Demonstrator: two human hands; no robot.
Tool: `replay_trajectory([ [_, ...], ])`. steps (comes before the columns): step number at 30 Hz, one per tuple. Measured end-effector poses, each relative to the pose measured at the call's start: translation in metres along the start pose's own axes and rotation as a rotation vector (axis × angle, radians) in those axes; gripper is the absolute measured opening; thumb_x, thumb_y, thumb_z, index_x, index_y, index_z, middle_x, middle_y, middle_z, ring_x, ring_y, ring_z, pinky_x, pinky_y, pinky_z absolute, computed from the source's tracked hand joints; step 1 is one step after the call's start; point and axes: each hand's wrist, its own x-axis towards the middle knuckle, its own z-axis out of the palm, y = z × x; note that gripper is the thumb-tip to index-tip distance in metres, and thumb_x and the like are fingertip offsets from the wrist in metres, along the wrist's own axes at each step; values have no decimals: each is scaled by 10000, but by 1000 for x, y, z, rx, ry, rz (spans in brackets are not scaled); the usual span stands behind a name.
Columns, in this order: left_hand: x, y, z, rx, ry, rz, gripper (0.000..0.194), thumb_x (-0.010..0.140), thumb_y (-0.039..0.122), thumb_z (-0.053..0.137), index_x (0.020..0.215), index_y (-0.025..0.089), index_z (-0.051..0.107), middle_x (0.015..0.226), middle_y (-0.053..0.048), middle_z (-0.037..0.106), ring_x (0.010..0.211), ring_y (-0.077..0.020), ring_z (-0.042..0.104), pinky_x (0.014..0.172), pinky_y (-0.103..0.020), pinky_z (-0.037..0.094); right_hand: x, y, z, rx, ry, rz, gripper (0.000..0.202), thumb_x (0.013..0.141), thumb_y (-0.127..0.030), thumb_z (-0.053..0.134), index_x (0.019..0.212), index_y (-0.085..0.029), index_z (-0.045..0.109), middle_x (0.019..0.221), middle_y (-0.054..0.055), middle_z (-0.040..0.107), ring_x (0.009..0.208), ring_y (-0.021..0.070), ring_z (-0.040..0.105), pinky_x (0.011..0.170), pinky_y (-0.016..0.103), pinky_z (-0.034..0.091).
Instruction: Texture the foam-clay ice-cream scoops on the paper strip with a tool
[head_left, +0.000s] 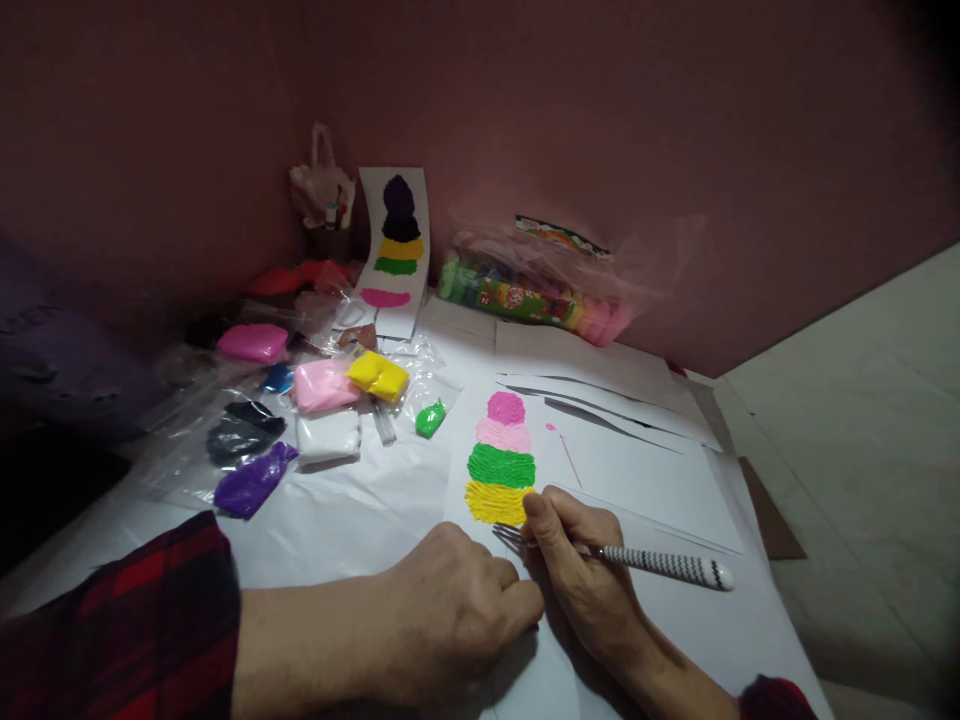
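My right hand (585, 560) grips a fork (667, 566) with a zigzag-patterned handle. Its tines are at the lower edge of a yellow clay band (495, 502). Above that band on the white paper are a textured green band (501, 465), a light pink one (504, 434) and a darker pink round piece (506, 407). My left hand (465, 600) rests closed on the lower part of the paper, left of my right hand; whatever its fingers hold, if anything, is hidden.
Bagged clay in several colours, including purple (255, 482) and yellow (379, 375), lies at left. A paper with coloured bands (396, 250) leans at the back, beside a clay pack (525, 295). A toothpick (571, 462) lies right of the clay bands.
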Motion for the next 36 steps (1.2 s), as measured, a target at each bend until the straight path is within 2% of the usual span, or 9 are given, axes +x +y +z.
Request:
replay_trajectory([
  [26, -2, 0, 2, 4, 26, 8, 203, 615, 137, 543, 770, 207, 430, 616, 39, 571, 441, -128, 466, 360, -301, 260, -2, -2, 0, -10, 39, -41, 487, 966, -435, 498, 547, -188, 494, 491, -28, 458, 458, 102, 413, 437, 239, 336],
  [36, -1, 1, 0, -11, 17, -4, 175, 641, 126, 529, 750, 205, 417, 612, 35, 578, 436, -119, 469, 364, -295, 262, -2, 0, 1, -36, 46, -26, 486, 955, -441, 510, 541, -201, 419, 493, -45, 398, 457, 96, 363, 426, 234, 310],
])
